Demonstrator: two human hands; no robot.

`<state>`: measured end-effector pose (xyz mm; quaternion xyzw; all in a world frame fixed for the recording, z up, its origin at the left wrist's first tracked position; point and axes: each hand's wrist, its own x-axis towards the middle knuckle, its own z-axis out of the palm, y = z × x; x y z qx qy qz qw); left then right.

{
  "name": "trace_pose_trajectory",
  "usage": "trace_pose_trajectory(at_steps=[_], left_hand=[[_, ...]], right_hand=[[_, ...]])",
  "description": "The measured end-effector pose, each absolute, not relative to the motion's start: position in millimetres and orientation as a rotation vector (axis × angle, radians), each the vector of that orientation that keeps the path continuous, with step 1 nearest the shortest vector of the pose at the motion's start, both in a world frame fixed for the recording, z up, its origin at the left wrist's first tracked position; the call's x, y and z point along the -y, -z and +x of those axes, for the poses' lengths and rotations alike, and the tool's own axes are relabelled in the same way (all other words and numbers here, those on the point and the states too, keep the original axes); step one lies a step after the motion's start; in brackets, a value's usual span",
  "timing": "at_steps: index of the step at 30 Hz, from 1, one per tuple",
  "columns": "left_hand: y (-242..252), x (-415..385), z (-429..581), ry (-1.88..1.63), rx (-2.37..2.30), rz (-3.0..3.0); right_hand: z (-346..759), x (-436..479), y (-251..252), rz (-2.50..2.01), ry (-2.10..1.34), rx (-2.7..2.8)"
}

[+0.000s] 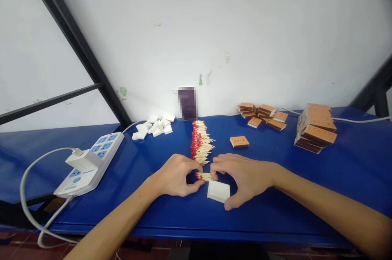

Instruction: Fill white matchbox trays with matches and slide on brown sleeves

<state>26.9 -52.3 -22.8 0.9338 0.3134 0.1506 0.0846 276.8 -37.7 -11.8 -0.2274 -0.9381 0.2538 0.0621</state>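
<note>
A long row of red-tipped matches [199, 141] lies on the blue table [275, 207]. At its near end, my left hand [176, 176] and my right hand [240, 178] pinch a small bundle of matches [204, 176] between their fingertips. A white inner matchbox tray [218, 191] rests on the table under my right hand, against its thumb.
A white power strip [90, 164] with a plug and cable lies at the left. Several white trays [154, 126] are heaped at the back. One orange matchbox sleeve [239, 142] lies alone; more sleeves [265, 115] and a taller stack [315, 128] stand at the right.
</note>
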Motion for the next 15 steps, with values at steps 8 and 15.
trace_pose_trajectory(at_steps=[8, 15], left_hand=[[22.9, 50.3, 26.7, -0.458, -0.945, 2.743], [23.5, 49.4, 27.1, -0.443, -0.980, 2.760]], right_hand=[[275.8, 38.6, 17.9, -0.723, -0.737, 2.755], [271.0, 31.1, 24.4, -0.815, -1.005, 2.464]])
